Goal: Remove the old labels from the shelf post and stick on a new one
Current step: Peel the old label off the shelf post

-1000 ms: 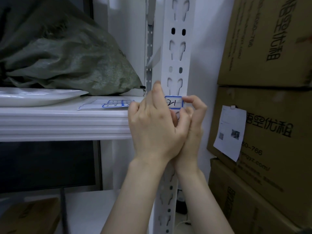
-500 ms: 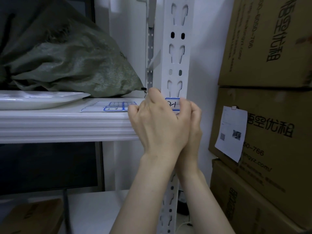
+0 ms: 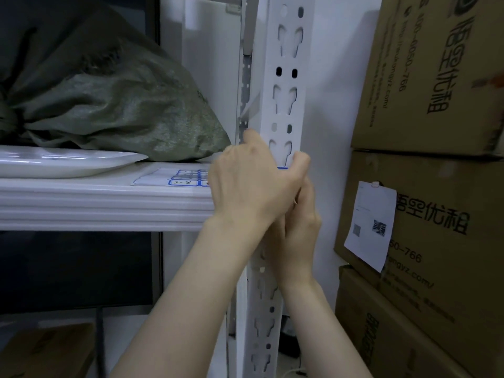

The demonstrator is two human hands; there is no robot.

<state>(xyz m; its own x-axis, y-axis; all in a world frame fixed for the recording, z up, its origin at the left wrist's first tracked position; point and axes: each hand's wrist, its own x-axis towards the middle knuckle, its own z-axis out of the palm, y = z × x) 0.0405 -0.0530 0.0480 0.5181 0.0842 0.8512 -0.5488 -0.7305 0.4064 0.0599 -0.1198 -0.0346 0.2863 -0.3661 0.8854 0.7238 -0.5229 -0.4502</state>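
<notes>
Two bare hands meet in front of the white perforated metal shelf post (image 3: 283, 105), pressed close together at shelf height. The left hand (image 3: 245, 186) lies over the post's face with its fingers curled, and the right hand (image 3: 300, 230) sits just behind and beneath it; whether either pinches anything I cannot tell. A sliver of a blue-edged white label (image 3: 282, 168) shows on the post just above the left knuckles, the rest hidden by the hands. Beside the left hand, a white sheet of blue-bordered sticker labels (image 3: 177, 179) lies flat on the white ribbed metal shelf (image 3: 95, 205), near its front edge. Farther left on the shelf rests a shallow white plate (image 3: 62, 163), and behind it slumps a bulky grey-green woven sack (image 3: 117, 105), touching the plate's far rim. To the right of the post, brown cardboard boxes (image 3: 436, 77) with dark print are stacked, a white paper slip (image 3: 371, 225) with printed codes hanging from one. A white wall (image 3: 338, 105) stands behind the post.
</notes>
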